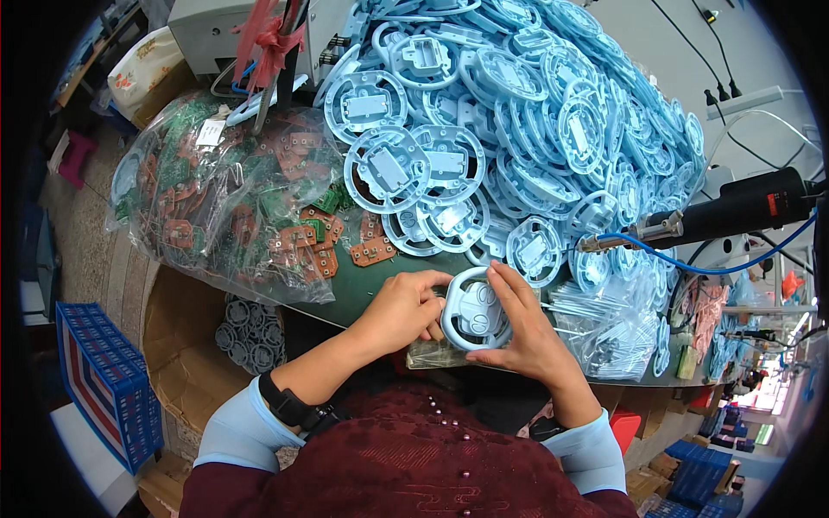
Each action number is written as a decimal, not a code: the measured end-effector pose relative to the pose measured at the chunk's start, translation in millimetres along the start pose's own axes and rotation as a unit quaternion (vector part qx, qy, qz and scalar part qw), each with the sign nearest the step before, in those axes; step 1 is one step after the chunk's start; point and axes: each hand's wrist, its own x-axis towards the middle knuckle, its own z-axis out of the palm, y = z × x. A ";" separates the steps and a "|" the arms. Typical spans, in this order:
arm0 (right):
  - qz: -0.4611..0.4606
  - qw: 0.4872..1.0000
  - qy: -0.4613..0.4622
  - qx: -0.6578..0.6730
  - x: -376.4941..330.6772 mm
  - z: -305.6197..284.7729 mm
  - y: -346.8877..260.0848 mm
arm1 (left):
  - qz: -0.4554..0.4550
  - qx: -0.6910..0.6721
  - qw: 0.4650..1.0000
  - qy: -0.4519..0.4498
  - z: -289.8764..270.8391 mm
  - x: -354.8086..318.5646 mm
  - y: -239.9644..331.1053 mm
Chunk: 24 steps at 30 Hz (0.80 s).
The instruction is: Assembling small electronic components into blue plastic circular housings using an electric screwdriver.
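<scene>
1. Closest to us is our dark red top with its row of small beads [449, 423], and the pale blue sleeves [233, 432] coming up from the lower edge; a black wristband [285, 401] sits on the left wrist.
2. Just beyond, both hands meet over the table edge on one pale blue round plastic frame [473, 309]. The left hand [399, 309] has its fingers curled against the frame's left rim, thumb on top. The right hand [522, 332] cups the right rim, fingers pressed together along the top and thumb underneath. The frame is lifted off the green table [363, 289], above a small clear bag [432, 354].
3. We judge the work to be in its early or middle stretch: one frame is in hand, and we cannot tell whether a board is already seated in it.
4. To the left lies a big clear bag of small brown and green circuit boards [224, 198], with a few loose boards [371, 250] beside it. It looks full.
5. To the right, clear bags of small parts [604, 332] and a black powered screwdriver [734, 211] on a blue hose hang near.
6. Farthest back, a big heap of blue frames [535, 112] fills the table. We see no separate stack of finished pieces on it, so most seems left to do.
7. Below left, a cardboard box [186, 345] holds grey round parts [250, 332], near a blue crate [108, 380].
</scene>
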 end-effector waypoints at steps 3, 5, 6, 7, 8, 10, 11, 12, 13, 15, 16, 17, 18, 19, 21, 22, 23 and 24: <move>0.004 1.000 0.009 0.019 -2.0 0.1 -0.3 | -0.001 -0.008 1.000 0.001 0.4 -1.4 0.3; 0.009 0.999 0.014 0.034 -1.8 0.9 -0.1 | 0.000 -0.011 1.000 0.003 0.0 -1.9 0.6; -0.003 1.000 0.006 0.025 -1.5 2.4 0.8 | -0.002 -0.013 1.000 0.000 0.2 -1.9 0.2; -0.014 1.000 -0.003 0.015 -1.1 3.3 1.4 | -0.003 -0.015 1.000 -0.003 0.1 -1.1 -0.1; -0.015 1.000 -0.003 0.014 -1.1 3.5 1.3 | -0.002 -0.015 1.000 -0.002 0.1 -0.7 -0.3; -0.008 1.000 0.001 0.004 -1.9 3.9 0.8 | -0.001 -0.013 1.000 -0.006 0.1 -0.8 -0.8; -0.009 1.000 0.000 0.003 -2.3 4.5 0.8 | -0.001 -0.014 1.000 -0.004 0.1 -1.1 -1.2; -0.013 1.000 0.003 0.007 -2.6 5.4 1.1 | 0.000 -0.013 1.000 -0.003 -0.1 -1.4 -1.8; -0.016 1.000 0.006 0.010 -3.0 6.0 1.5 | 0.001 -0.013 1.000 -0.001 0.2 -1.7 -2.6; -0.014 1.000 0.008 0.008 -3.7 3.6 0.4 | 0.005 -0.012 1.000 -0.003 0.3 -0.6 -2.7; -0.013 1.000 0.013 0.007 -3.5 2.5 0.0 | 0.010 -0.008 1.000 -0.005 -0.2 -0.2 -2.1; -0.013 1.000 0.012 0.007 -4.0 2.3 0.2 | 0.010 -0.008 1.000 -0.005 -0.3 -0.4 -1.7; -0.007 1.000 0.012 0.001 -4.8 2.2 0.5 | 0.006 -0.005 1.000 -0.003 -0.3 -0.8 -1.1; 0.000 1.000 0.012 -0.006 -5.8 2.5 0.6 | 0.002 -0.001 1.000 -0.003 -0.1 -1.0 -1.0; -0.004 1.000 0.016 -0.010 -6.1 4.3 1.2 | 0.003 -0.002 1.000 -0.003 -0.1 -1.2 -1.1; -0.009 1.000 0.020 -0.015 -6.2 5.1 1.5 | 0.004 -0.003 1.000 -0.003 0.0 -1.0 -1.4; -0.008 1.000 0.021 -0.014 -5.9 6.0 0.6 | 0.003 -0.003 1.000 -0.004 0.0 -0.6 -1.9; -0.008 1.000 0.022 -0.015 -5.3 7.0 -1.0 | 0.005 -0.004 1.000 -0.005 -0.3 -0.1 -2.8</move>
